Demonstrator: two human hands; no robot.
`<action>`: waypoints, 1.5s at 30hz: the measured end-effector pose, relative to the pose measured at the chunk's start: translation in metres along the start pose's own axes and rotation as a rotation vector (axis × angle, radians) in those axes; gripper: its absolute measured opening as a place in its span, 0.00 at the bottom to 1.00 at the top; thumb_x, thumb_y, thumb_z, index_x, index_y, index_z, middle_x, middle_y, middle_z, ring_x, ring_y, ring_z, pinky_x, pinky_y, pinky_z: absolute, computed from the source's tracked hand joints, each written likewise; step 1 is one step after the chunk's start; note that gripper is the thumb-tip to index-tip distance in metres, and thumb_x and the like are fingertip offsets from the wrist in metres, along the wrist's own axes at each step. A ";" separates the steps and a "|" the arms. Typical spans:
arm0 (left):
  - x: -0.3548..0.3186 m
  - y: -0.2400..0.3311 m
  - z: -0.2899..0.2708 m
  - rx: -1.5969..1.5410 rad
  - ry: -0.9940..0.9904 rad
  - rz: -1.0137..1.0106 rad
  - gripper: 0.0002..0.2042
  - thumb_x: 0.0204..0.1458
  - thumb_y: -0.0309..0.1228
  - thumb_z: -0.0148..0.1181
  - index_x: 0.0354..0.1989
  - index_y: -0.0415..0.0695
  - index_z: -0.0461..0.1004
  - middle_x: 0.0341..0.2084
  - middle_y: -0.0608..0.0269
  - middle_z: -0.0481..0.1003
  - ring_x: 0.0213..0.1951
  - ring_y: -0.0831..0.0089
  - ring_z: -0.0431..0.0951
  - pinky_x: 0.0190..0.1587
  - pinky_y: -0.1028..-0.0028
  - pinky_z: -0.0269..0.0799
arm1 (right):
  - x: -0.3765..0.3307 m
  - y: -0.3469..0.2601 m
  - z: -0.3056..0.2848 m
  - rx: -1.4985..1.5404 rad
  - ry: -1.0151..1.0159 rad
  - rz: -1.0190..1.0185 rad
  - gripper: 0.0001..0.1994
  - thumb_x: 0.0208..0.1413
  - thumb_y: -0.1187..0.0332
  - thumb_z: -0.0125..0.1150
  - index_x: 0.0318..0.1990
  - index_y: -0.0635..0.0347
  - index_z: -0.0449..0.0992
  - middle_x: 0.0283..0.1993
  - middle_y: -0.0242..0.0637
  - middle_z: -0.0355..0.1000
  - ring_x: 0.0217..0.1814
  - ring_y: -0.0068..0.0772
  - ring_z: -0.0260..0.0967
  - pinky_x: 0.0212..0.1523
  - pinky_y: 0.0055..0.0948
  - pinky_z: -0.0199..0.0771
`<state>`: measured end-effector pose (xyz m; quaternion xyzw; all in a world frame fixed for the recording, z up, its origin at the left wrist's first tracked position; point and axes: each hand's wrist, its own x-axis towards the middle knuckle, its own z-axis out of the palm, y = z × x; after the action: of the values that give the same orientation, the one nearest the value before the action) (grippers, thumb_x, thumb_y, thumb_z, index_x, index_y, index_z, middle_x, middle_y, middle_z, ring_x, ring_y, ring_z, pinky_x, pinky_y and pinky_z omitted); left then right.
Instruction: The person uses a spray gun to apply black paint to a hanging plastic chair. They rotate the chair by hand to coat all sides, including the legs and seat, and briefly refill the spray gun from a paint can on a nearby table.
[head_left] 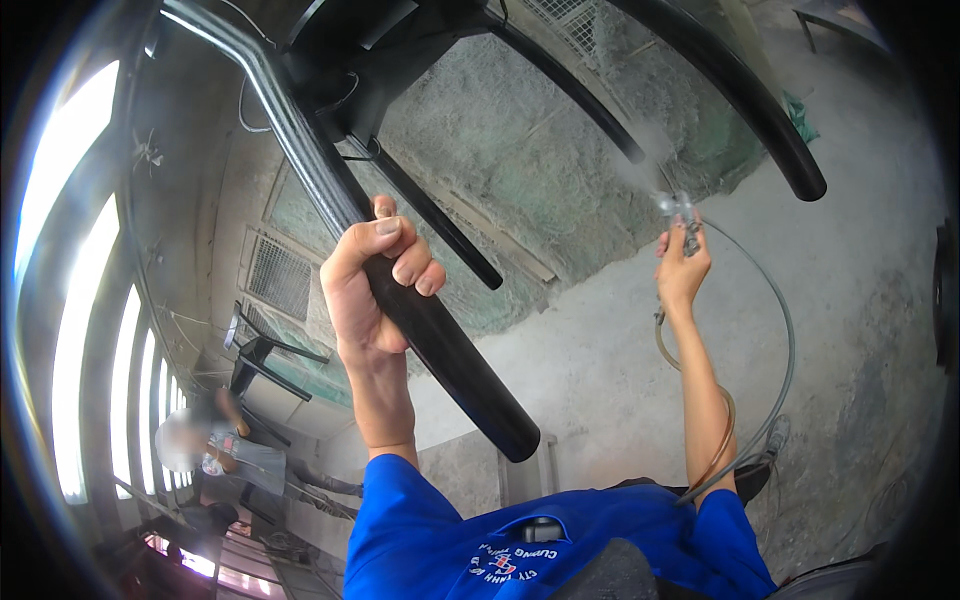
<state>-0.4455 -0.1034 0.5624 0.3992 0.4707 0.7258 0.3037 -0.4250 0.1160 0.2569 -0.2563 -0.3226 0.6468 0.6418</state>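
Observation:
My left hand (375, 275) is wrapped around a thick black chair leg (450, 365), whose rounded end points down toward me. The leg belongs to a black chair frame (345, 50) held up at the top of the view, with more dark legs reaching out from it. Out to the right, my right hand (684, 262) is closed around a metal spray gun (680, 212). A pale mist spreads from the gun's nozzle close to the tip of another black leg (610, 130). A grey hose (785, 320) loops from the gun back past my right forearm.
Behind the frame stands a panel (480, 190) coated in grey-green dust. Another dark chair (262, 360) hangs or stands at the left, near a person (240, 455). Bright windows (85, 330) line the left side. Dusty grey floor (840, 330) lies to the right.

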 end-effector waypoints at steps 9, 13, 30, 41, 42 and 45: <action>-0.021 0.050 0.035 -0.136 -0.081 -0.063 0.02 0.60 0.24 0.49 0.36 0.41 0.64 0.22 0.66 0.63 0.20 0.74 0.67 0.24 0.67 0.67 | -0.026 -0.108 0.096 0.627 -0.532 -0.193 0.23 0.70 0.60 0.58 0.67 0.60 0.70 0.31 0.32 0.76 0.28 0.16 0.72 0.17 0.18 0.70; -0.042 0.061 0.043 -0.173 -0.105 -0.046 0.02 0.61 0.24 0.47 0.36 0.41 0.62 0.22 0.66 0.62 0.21 0.73 0.67 0.24 0.67 0.67 | 0.005 -0.095 0.124 0.463 -0.354 -0.240 0.22 0.69 0.62 0.59 0.66 0.60 0.73 0.28 0.29 0.75 0.24 0.14 0.71 0.16 0.18 0.68; -0.009 -0.022 -0.060 0.158 0.102 0.046 0.11 0.50 0.20 0.59 0.39 0.46 0.65 0.20 0.65 0.66 0.18 0.74 0.69 0.23 0.67 0.71 | -0.077 -0.196 0.093 0.260 -0.698 -0.597 0.22 0.68 0.63 0.59 0.65 0.66 0.72 0.34 0.36 0.77 0.28 0.17 0.73 0.19 0.14 0.69; 0.029 -0.012 -0.108 0.115 0.090 0.054 0.09 0.51 0.19 0.58 0.29 0.47 0.64 0.22 0.63 0.69 0.18 0.75 0.71 0.21 0.69 0.72 | -0.012 -0.273 0.138 -0.209 -0.659 -0.804 0.25 0.67 0.49 0.62 0.63 0.55 0.77 0.25 0.25 0.76 0.24 0.14 0.73 0.24 0.18 0.73; 0.031 -0.010 -0.109 0.128 0.095 0.056 0.09 0.51 0.19 0.58 0.29 0.46 0.64 0.22 0.63 0.70 0.18 0.75 0.72 0.21 0.69 0.72 | -0.022 -0.276 0.154 -0.106 -0.732 -0.769 0.26 0.66 0.47 0.62 0.62 0.54 0.78 0.24 0.24 0.74 0.25 0.14 0.72 0.25 0.20 0.73; 0.030 -0.010 -0.108 0.168 0.097 0.053 0.09 0.51 0.18 0.58 0.30 0.46 0.64 0.22 0.62 0.71 0.19 0.75 0.73 0.20 0.70 0.72 | -0.050 -0.288 0.171 0.071 -0.898 -0.757 0.24 0.65 0.48 0.63 0.60 0.55 0.79 0.26 0.26 0.76 0.28 0.14 0.75 0.23 0.19 0.74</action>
<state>-0.5531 -0.1225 0.5360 0.3999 0.5333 0.7101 0.2266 -0.3591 0.0415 0.5808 0.1973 -0.6100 0.4281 0.6369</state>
